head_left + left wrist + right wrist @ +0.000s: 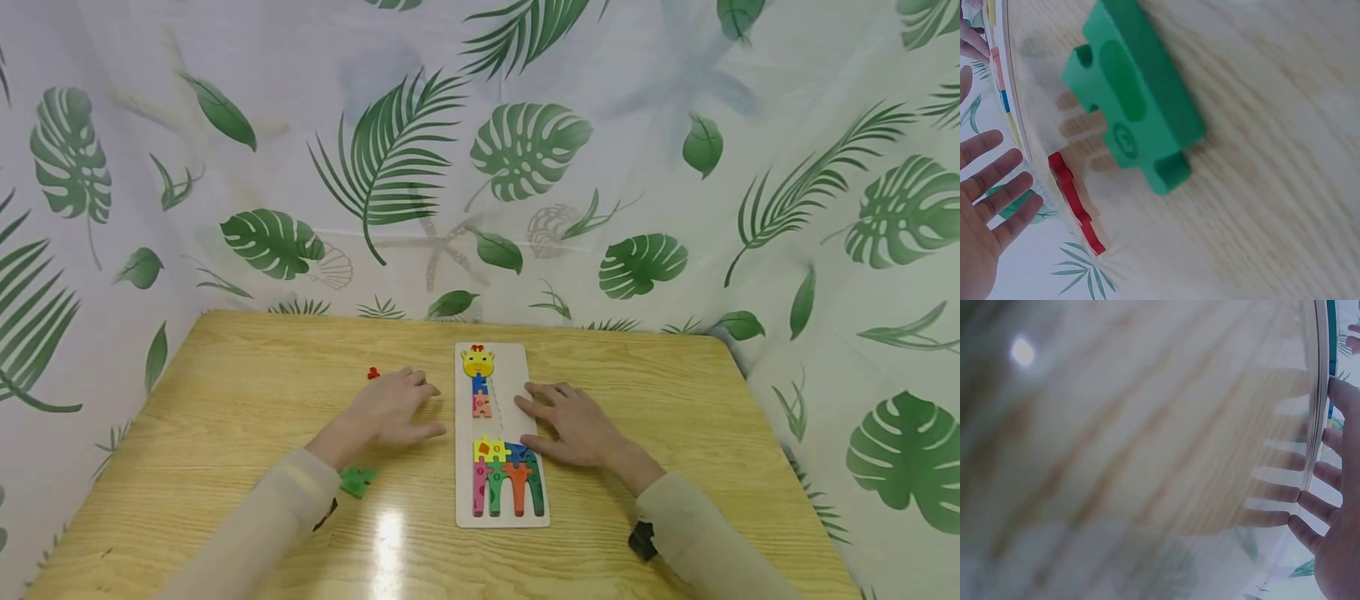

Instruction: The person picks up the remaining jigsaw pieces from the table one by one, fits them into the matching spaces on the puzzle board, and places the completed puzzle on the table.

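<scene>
A white giraffe puzzle board (512, 367) lies on the table. It bears a yellow giraffe head (477, 362), blue and pink neck pieces and several coloured body and leg pieces (517, 483). Bare board shows between neck and body. My left hand (393, 408) hovers left of the board, fingers spread, holding nothing. Under that forearm lies a green puzzle piece (1141, 94) with a number on it. Beyond the hand is a small red piece (1075, 203), partly hidden in the head view. My right hand (577, 429) rests its extended fingertips on the board's right edge.
The light wooden table (675, 392) runs back to a white cloth (637, 167) printed with green leaves, which hangs behind and at both sides. A dark band (642, 540) shows at the right wrist.
</scene>
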### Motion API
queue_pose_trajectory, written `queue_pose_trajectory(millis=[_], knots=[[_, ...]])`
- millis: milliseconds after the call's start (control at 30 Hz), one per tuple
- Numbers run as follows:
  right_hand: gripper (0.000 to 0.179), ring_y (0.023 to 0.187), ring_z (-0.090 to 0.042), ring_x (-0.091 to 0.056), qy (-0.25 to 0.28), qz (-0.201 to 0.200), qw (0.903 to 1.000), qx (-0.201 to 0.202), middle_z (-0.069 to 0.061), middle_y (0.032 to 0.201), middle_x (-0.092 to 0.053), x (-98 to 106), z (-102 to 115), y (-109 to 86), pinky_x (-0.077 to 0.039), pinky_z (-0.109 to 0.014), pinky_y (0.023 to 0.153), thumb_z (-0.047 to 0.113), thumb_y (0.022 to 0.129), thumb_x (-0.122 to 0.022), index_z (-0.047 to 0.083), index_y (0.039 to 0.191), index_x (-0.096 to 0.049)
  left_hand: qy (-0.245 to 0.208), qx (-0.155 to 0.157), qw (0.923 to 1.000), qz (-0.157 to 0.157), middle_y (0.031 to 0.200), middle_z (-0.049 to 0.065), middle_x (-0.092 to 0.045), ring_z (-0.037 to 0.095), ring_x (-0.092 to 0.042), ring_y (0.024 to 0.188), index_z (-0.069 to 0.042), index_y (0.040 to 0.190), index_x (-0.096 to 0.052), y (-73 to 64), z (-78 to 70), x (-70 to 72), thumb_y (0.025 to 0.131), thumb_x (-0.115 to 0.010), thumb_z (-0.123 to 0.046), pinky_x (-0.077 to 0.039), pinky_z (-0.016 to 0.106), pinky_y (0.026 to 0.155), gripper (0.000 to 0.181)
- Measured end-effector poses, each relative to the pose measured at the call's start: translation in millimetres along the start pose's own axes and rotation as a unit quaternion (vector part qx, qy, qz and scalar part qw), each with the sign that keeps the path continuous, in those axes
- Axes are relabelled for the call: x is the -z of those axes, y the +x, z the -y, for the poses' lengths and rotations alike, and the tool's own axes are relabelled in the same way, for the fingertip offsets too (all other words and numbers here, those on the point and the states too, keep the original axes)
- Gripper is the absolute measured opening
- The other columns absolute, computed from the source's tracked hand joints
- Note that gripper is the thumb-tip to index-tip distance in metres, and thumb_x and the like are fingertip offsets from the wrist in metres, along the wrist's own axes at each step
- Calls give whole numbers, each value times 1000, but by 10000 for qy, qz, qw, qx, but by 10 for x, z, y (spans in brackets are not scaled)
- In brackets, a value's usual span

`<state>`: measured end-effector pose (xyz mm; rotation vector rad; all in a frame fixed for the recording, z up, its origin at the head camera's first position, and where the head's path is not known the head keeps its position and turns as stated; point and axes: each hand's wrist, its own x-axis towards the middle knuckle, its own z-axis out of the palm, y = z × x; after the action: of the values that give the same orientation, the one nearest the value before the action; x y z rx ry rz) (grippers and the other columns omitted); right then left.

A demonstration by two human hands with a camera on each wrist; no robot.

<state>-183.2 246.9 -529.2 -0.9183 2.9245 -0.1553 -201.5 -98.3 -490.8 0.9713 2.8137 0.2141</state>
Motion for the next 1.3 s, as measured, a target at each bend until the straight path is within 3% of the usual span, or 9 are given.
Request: queue_pose_trajectory(millis=[800, 967, 1300], knots=[[68, 142, -36, -53, 60, -18, 10000, -25, -8, 165, -48, 21, 23, -8, -46, -60, 115, 63, 101, -55, 26, 158, -50, 214, 104, 9994, -261, 131, 14, -68, 32, -64, 119, -10, 139, -66, -401, 81, -25, 98, -59, -66, -58, 49, 99, 70], [68, 142, -36, -52, 88, -19, 10000, -28, -8, 165, -48, 28, 28, -9, -46, -60, 115, 62, 101, -56, 26, 158, -50, 313, 111, 9988, -356, 134, 15, -68, 35, -66, 124, -9, 138, -67, -492, 109, -63, 98, -58, -68, -59, 52, 99, 72], [68, 142, -36, -53, 83, -33, 10000, -16, -8, 165, -48, 20, 21, -4, -46, -60, 115, 62, 101, -56, 26, 158, -50, 520, 438, 9963, -527, 138, 17, -68, 40, -64, 129, -9, 138, -66, -715, 162, -168, 95, -58, -72, -59, 55, 100, 77]])
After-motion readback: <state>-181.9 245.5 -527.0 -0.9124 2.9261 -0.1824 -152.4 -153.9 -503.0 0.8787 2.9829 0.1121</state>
